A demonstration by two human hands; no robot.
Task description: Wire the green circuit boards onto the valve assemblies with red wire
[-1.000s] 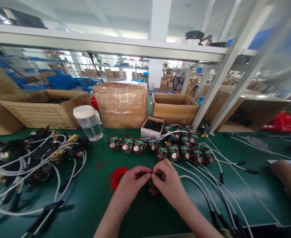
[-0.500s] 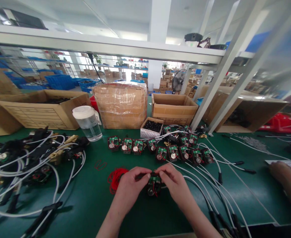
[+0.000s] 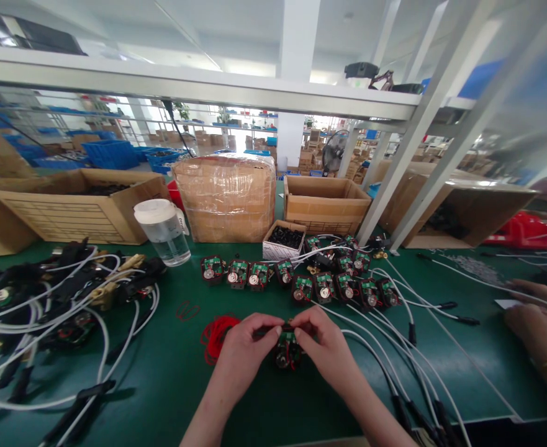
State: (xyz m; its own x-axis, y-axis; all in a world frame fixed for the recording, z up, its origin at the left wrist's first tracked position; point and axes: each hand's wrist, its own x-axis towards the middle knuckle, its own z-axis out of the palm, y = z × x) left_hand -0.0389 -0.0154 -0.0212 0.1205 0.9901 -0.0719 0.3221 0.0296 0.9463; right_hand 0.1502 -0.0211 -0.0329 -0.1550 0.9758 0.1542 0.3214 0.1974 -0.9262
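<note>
Between my hands, low over the green bench, is a small black unit with a green circuit board [image 3: 286, 354], a round metal part and red wires. My left hand [image 3: 251, 341] grips its upper left edge with thumb and forefinger. My right hand [image 3: 318, 335] pinches the upper right edge, fingertips close to the left ones. Whatever small part the fingertips may cover is hidden. A bundle of red wires [image 3: 215, 338] lies beside my left hand. Several similar circuit-board units [image 3: 324, 287] stand in rows beyond my hands, some trailing white cables [image 3: 394, 347].
A heap of cabled units [image 3: 82, 298] covers the left side. A water jug [image 3: 164, 233], a wrapped carton [image 3: 226, 198], a small box of black parts [image 3: 285, 239] and an open carton [image 3: 326, 202] line the back. At right are another person's hands [image 3: 536, 326].
My hands stay on the unit, with my right fingertips shifted slightly left. The view has shifted a little. At right, a second hand of the other person has come into view.
</note>
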